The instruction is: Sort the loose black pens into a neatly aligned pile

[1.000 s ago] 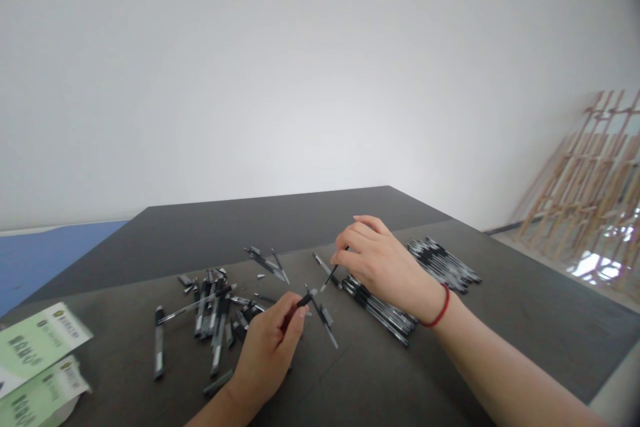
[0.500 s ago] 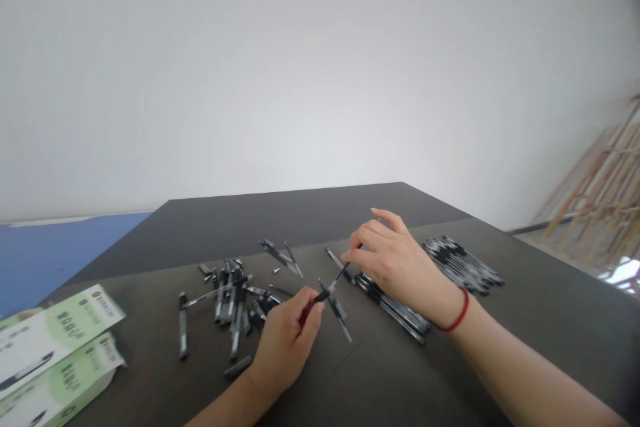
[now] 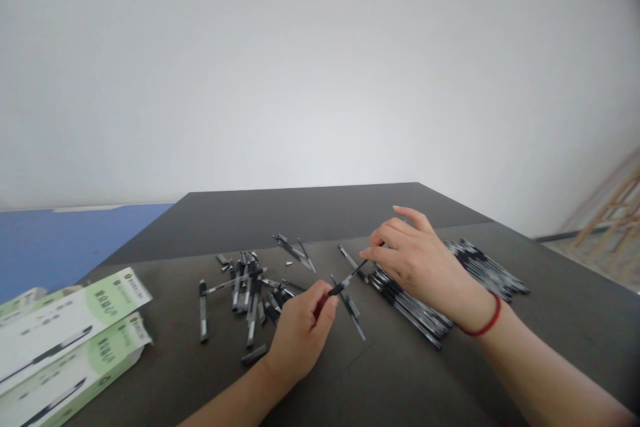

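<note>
My left hand (image 3: 303,330) is closed around a pen barrel (image 3: 339,289), its black grip end poking out past thumb and forefinger. Between thumb and fingertips, my right hand (image 3: 417,270) pinches a thin dark pen refill (image 3: 359,269). The refill slants down to the barrel's end and seems to meet it; how far it is inside I cannot tell. Just beyond my left hand lie loose pen parts (image 3: 354,310) on the dark table. A row of pens (image 3: 413,307) lies partly under my right hand.
A jumbled heap of pen caps and barrels (image 3: 250,290) lies to the left. Some thin refills (image 3: 294,253) lie farther back. Another group of pens (image 3: 493,270) is at the right. Green-and-white pen boxes (image 3: 75,327) stand at the left edge. The table (image 3: 305,213) reaches toward a white wall.
The whole view has shifted, so table, boxes and hands appear farther right. Both hands keep their grip, with barrel and refill held nearly as before.
</note>
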